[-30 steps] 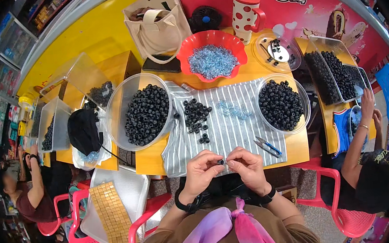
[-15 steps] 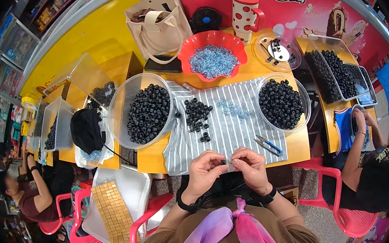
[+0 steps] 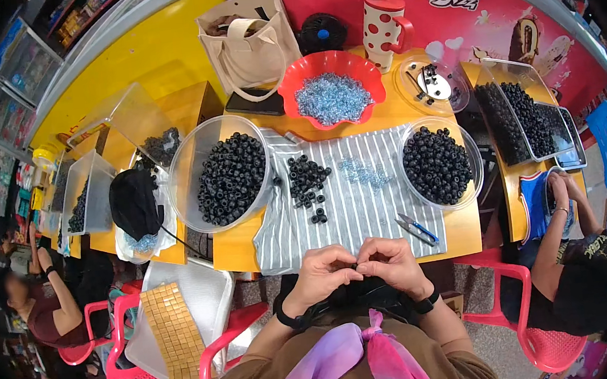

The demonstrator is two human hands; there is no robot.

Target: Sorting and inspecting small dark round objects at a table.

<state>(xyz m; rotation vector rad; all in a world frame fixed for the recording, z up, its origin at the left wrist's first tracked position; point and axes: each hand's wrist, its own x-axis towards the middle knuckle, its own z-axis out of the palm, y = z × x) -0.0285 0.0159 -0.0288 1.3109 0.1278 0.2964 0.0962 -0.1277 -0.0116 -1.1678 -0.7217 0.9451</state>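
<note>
Just off the near edge of the table, my left hand (image 3: 322,274) and my right hand (image 3: 393,266) meet fingertip to fingertip. A small black bead (image 3: 355,265) shows between them, pinched by my left thumb and fingers. My right fingers are pinched too; what they hold is too small to make out. Beyond my hands a striped grey-and-white cloth (image 3: 286,238) carries a loose pile of black beads (image 3: 308,176) and a scatter of clear bluish beads (image 3: 363,174). Small blue-handled snips (image 3: 418,229) lie on the cloth near my right hand.
Clear tubs of black beads stand left (image 3: 182,214) and right (image 3: 480,191) of the cloth. Behind it sit a red scalloped bowl (image 3: 290,70), a spotted tumbler (image 3: 378,34) and a beige bag (image 3: 257,51). A red chair (image 3: 132,345) is at left; a person (image 3: 585,272) sits at right.
My hands have drawn together, closing the small gap between their fingertips, and sit slightly nearer to me. The bead is now mostly covered by my fingers.
</note>
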